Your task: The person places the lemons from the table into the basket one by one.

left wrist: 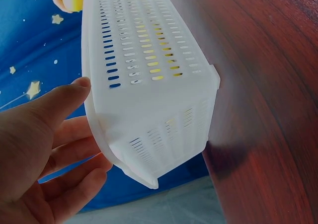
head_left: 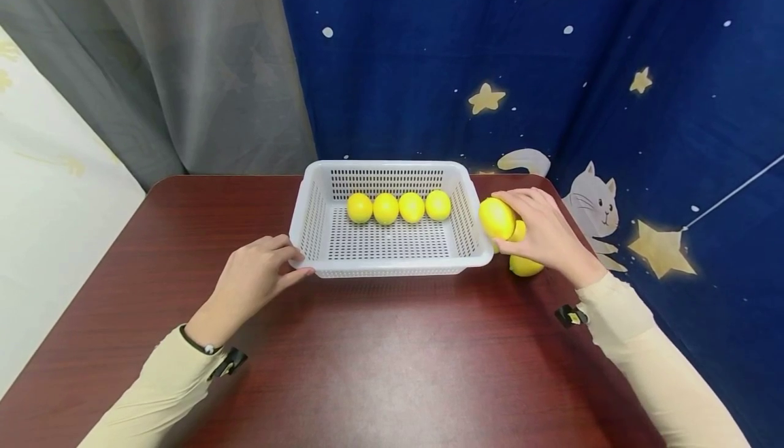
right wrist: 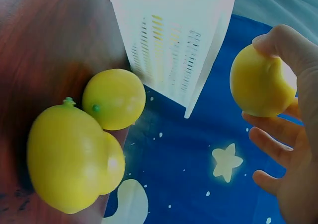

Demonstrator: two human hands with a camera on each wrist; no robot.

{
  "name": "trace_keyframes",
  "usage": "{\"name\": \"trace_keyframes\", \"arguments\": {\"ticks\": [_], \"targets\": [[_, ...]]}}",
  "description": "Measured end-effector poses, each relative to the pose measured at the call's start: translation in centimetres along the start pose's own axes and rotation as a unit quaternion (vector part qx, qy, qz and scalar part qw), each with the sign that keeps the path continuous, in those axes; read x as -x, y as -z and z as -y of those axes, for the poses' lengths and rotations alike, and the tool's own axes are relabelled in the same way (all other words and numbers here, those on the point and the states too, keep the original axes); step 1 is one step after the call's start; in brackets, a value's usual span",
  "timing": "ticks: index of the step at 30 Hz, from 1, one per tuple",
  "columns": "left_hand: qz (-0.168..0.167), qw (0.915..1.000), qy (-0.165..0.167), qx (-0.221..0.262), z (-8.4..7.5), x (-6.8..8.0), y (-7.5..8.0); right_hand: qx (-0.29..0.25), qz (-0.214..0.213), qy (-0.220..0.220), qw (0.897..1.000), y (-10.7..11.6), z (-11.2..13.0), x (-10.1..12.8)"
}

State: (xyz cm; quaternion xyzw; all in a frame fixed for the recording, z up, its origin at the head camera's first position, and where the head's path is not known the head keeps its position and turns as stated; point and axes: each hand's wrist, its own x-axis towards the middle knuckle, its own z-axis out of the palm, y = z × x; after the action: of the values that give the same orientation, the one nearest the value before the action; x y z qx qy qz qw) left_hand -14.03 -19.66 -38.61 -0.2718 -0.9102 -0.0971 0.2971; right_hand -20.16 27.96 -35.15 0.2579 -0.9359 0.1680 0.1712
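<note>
I have a white basket [head_left: 392, 265] sitting toward the far edge of the desk [head_left: 392, 366], its long sides roughly in line with that edge. Inside it, four lemons [head_left: 386, 209] stand close together in one row, nearer the far wall than the near one; the row runs from around the middle to near the right end, leaving floor bare on the left.

My left hand [head_left: 257, 274] is at the basket's near left corner, thumb on one side of the rim and loosely bent fingers on the other — a light, narrow hold.

My right hand [head_left: 539, 227] is beside the basket's right end, pinching a single lemon [head_left: 497, 218] between thumb and fingers, with the other fingers spread loose. That lemon is raised off the desk, and the right wrist view shows it apart from the basket.

Below that hand, toward the desk's far right corner, three more lemons [right wrist: 67, 157] sit bunched together — one partly hidden behind another, two showing green tips.
</note>
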Motion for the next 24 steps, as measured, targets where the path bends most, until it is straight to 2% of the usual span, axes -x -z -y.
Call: {"name": "trace_keyframes", "arguments": {"ticks": [12, 24], "targets": [[0.003, 1.0000, 0.000, -0.001, 0.0, 0.1, -0.1, 0.013, 0.041, -0.003, 0.999, 0.2, 0.9, -1.8], [0.001, 1.0000, -0.001, 0.000, 0.0, 0.0, -0.1, 0.026, 0.054, 0.011, 0.998, -0.2, 1.4, -3.7]]}}
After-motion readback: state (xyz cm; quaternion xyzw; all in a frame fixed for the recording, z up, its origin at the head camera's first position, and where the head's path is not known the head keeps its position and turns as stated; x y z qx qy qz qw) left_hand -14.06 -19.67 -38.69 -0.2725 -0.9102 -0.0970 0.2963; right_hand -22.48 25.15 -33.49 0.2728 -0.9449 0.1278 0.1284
